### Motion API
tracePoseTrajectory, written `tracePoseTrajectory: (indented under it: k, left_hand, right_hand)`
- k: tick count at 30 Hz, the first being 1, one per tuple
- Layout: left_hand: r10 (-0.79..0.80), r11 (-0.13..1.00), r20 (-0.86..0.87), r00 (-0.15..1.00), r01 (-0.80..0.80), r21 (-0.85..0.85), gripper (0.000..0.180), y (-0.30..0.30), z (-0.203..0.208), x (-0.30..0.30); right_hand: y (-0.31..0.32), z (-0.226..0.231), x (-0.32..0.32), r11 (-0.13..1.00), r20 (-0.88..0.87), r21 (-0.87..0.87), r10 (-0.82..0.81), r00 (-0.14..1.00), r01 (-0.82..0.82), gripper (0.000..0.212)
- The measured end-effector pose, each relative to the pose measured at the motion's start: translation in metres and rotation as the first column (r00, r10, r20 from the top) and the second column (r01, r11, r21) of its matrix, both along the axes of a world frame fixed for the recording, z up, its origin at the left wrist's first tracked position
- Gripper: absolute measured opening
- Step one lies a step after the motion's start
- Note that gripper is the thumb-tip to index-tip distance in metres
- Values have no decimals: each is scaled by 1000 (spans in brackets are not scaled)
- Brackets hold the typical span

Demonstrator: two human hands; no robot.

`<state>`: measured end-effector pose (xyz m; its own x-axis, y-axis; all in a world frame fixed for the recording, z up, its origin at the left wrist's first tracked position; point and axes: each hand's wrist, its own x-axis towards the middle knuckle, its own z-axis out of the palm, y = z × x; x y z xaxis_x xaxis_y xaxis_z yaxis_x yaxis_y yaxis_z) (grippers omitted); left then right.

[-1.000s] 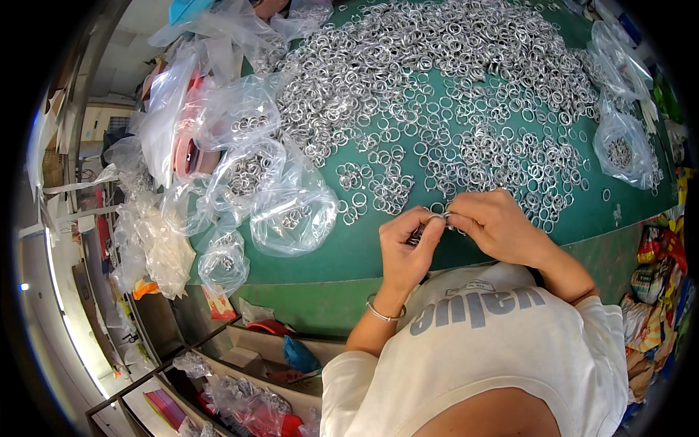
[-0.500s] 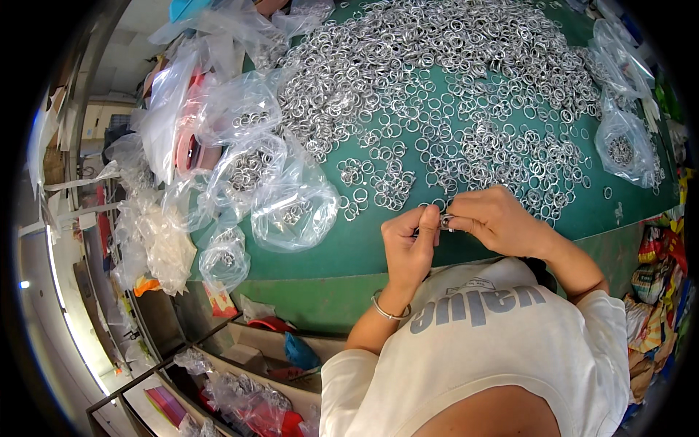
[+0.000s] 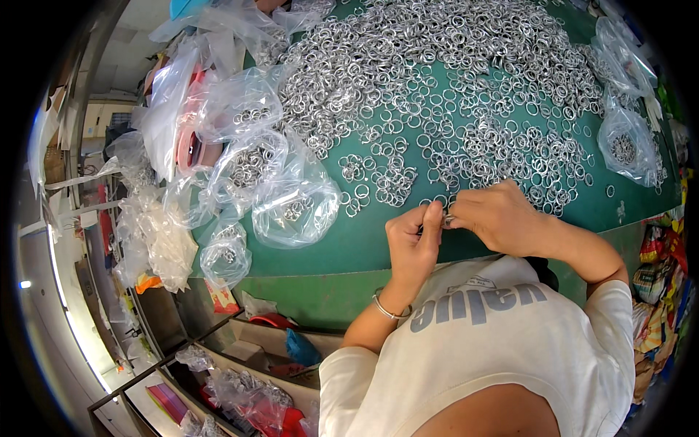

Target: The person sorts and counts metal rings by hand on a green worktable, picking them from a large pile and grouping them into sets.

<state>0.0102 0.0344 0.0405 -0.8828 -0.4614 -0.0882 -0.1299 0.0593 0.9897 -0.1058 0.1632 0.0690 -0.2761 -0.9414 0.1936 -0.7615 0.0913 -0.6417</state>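
Fingers meet at the near edge of the work: those of the left hand [image 3: 413,237] are curled in with the thumb upright, those of the right hand [image 3: 499,215] are bent inward, and between the two thumbs and forefingers a small silvery piece [image 3: 447,218] is pinched, mostly hidden, so its exact form cannot be told. Both hands are just above the green tabletop [image 3: 371,255], the largest thing in sight, which curves away to either side. Next in size is the person's white T-shirt [image 3: 466,357], with grey print across the chest. A broad heap of metal rings [image 3: 444,36] covers the far part of the tabletop, and a thinner scatter of rings [image 3: 502,153] reaches down close to the right hand. Below the tabletop on the left, a divided shelf [image 3: 304,397] holds bags and red pieces. On the tabletop's left lies a clear plastic bag [image 3: 298,229] with a few rings inside; a smaller bag of rings [image 3: 626,153] lies at the right. A thin metal bracelet [image 3: 391,315] circles the left wrist. Smallest, one lone ring [image 3: 610,191] lies apart near the right edge.
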Motion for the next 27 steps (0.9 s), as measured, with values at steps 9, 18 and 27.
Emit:
tracePoseTrajectory:
  k: [9, 18, 27]
  left_hand:
    - [40, 950, 217, 975, -105, 295, 46, -14, -33, -5]
    - [69, 931, 145, 987, -116, 346, 36, -16, -33, -10]
    - [79, 991, 18, 997, -76, -109, 29, -1, -25, -21]
  right_hand:
    - [7, 30, -1, 999, 83, -36, -8, 996, 11, 9]
    - [2, -45, -45, 950, 725, 223, -310, 615, 217, 25]
    - [7, -47, -30, 946, 977, 207, -211, -12, 251, 26]
